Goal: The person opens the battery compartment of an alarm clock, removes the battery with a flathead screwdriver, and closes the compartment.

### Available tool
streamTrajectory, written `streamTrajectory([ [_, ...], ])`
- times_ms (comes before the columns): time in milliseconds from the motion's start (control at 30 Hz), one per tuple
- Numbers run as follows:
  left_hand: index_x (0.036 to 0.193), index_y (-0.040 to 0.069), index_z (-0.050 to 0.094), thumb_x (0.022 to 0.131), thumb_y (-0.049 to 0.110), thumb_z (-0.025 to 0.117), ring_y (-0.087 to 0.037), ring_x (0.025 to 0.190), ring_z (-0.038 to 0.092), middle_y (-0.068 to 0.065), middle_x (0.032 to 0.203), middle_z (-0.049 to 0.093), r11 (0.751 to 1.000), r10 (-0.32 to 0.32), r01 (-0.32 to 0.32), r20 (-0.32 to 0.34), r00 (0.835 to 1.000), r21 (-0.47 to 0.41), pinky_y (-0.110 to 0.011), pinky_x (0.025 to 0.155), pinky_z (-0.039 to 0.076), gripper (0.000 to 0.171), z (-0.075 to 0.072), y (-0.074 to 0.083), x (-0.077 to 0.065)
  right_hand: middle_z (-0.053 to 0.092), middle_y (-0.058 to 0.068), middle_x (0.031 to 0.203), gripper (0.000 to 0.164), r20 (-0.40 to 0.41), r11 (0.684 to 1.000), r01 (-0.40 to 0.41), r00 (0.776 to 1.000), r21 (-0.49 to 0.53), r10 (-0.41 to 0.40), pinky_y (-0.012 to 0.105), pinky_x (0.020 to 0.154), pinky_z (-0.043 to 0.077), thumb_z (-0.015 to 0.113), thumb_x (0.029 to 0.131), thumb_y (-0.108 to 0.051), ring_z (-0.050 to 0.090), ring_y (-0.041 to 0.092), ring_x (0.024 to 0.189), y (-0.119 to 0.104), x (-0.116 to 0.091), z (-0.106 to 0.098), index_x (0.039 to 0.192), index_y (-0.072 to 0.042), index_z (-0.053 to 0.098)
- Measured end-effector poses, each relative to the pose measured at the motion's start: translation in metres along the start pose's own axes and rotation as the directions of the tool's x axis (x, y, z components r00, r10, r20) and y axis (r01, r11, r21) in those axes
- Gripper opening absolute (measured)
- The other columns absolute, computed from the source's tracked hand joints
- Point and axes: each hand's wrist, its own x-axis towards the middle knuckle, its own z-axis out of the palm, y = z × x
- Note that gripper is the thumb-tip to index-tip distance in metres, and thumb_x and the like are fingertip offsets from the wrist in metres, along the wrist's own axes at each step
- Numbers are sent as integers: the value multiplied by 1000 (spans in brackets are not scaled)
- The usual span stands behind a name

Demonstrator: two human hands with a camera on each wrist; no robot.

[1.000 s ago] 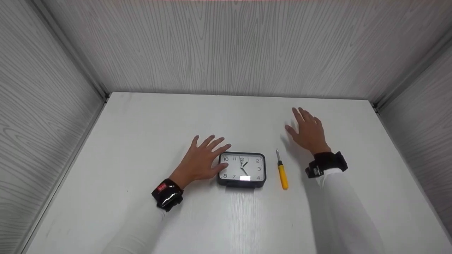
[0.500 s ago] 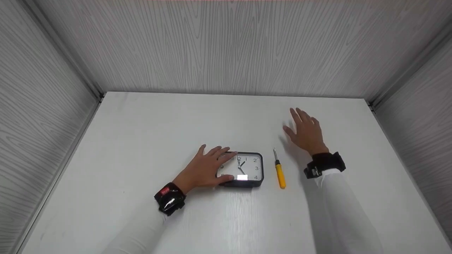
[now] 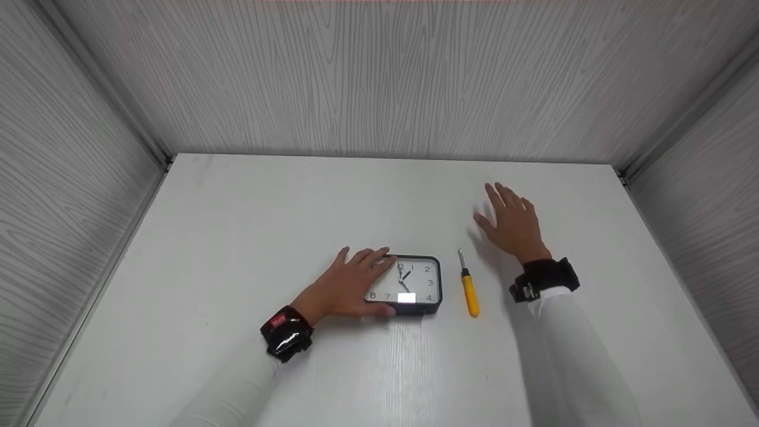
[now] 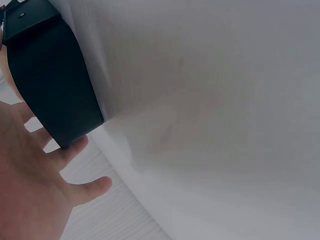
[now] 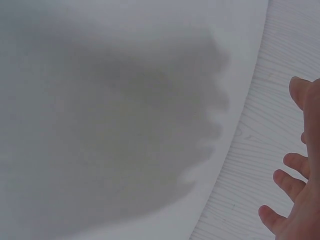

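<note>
A rectangular clock (image 3: 422, 279) with a black case and white dial lies face up on the white table. My left hand (image 3: 345, 289) grips its left end, thumb along the near side and fingers over the far edge. The left wrist view shows the dark case (image 4: 52, 80) with fingers around its end. My right hand (image 3: 514, 231) hovers over the table farther back, fingers spread and holding nothing. In the right wrist view, fingers (image 5: 290, 185) show at the right edge, above a broad shadow. A screwdriver (image 3: 470, 293) with a yellow handle lies between the clock and the right forearm.
The white tabletop (image 3: 261, 201) is bounded by a grey wood-grain panel (image 3: 379, 77) at the back. Similar panels stand on the left (image 3: 65, 196) and right (image 3: 705, 196).
My left hand has moved slightly right and toward me, from hovering by the clock's left end to gripping it. The thumb went from over the dial to the near side. The right hand stays nearly still.
</note>
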Motion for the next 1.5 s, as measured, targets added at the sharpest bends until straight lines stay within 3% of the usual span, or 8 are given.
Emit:
streamTrajectory([
  [267,157,18,19,72,89,44,-28,140,35,-6,157,30,1000,9,-9,27,1000,-1,-61,112,27,112,0,1,4,37,17,154,70,30,1000,-6,1000,-9,7,59,111,31,52,97,-45,36,35,141,-4,-3,-2,153,-11,29],
  [700,155,13,23,72,76,59,-29,137,38,-11,152,36,998,-25,27,23,999,-57,-48,111,36,110,0,5,9,41,17,152,72,36,1000,13,999,24,-14,56,110,35,54,96,-47,40,34,139,-10,-8,-6,152,-9,30],
  [1200,153,8,28,69,66,68,-27,134,41,-12,149,39,991,-31,27,-33,999,-130,-41,108,43,109,4,7,8,38,15,154,73,83,994,96,992,47,-100,54,113,33,55,96,-48,40,33,139,-22,-24,-8,153,-10,29],
  [1500,152,9,30,67,63,72,-25,134,41,-11,147,40,986,-42,24,-110,993,-166,-40,106,44,109,6,8,4,35,9,157,76,133,978,139,978,157,-161,52,114,31,50,95,-56,39,32,140,-44,-39,-19,155,-17,25],
])
